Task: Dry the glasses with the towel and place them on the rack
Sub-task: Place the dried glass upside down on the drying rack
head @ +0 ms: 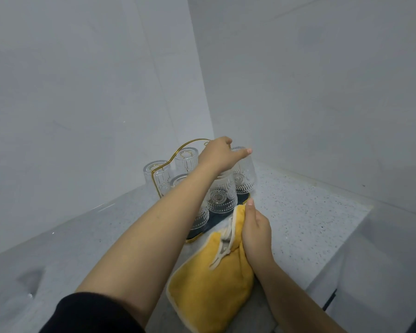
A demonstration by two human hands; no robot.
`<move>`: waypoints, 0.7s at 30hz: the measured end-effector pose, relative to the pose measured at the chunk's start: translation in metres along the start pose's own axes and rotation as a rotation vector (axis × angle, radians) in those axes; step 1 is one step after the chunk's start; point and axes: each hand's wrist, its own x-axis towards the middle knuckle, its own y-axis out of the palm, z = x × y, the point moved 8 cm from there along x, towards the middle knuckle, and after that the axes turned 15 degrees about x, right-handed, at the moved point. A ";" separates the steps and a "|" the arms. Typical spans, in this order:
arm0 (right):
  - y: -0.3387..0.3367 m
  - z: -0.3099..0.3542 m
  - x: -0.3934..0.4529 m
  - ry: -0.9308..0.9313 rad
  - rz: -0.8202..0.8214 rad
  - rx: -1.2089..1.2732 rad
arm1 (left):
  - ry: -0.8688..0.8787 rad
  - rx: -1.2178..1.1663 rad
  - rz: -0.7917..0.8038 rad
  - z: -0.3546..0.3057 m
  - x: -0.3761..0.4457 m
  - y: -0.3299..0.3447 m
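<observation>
Head view, looking down into a corner of the speckled bench (298, 212). A rack (197, 236) with a gold wire handle and dark tray stands near the corner, holding upturned patterned glasses (222, 195). The left hand (217, 155) reaches over the rack and rests on the base of one upturned glass, index finger stretched out over the far right glass; whether the remaining fingers curl around the glass cannot be told. The right hand (256, 233) grips a yellow towel (211, 292) with white trim, which lies on the bench just beside the rack's near edge.
</observation>
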 end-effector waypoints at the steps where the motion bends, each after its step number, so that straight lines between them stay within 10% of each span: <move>1: 0.002 0.003 -0.002 -0.012 0.014 -0.003 | 0.001 0.000 -0.031 0.000 -0.006 -0.007; 21: 0.160 0.027 -0.143 -0.060 0.342 0.034 | -0.311 -0.279 -0.428 0.227 -0.239 -0.079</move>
